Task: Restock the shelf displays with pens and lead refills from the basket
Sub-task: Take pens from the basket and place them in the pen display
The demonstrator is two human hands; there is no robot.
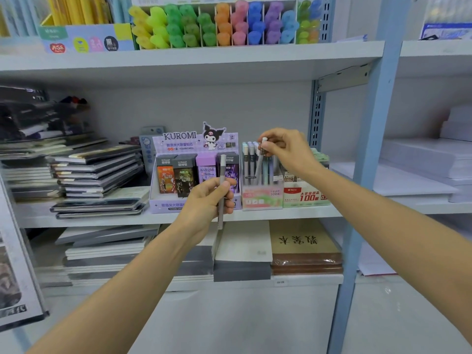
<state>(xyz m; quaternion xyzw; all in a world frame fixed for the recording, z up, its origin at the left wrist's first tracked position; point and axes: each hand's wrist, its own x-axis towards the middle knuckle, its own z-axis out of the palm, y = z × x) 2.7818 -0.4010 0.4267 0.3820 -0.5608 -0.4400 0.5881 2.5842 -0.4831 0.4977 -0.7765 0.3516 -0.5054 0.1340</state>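
My left hand [208, 198] is shut on a grey pen [221, 175] held upright in front of the purple Kuromi lead refill display [178, 144] on the middle shelf. My right hand [283, 146] pinches the top of another grey pen [260, 166], whose lower end stands among several pens in the pink Fruit Soda pen box [261, 198]. To the right of that box sits a white and green lead refill box [305, 195]. The basket is out of view.
Stacks of notebooks [94, 172] fill the left of the middle shelf [255, 215]. Coloured highlighters [222, 24] line the upper shelf. Paper pads and a brown book [305, 246] lie on the lower shelf. A blue upright post [362, 175] stands right of my right arm.
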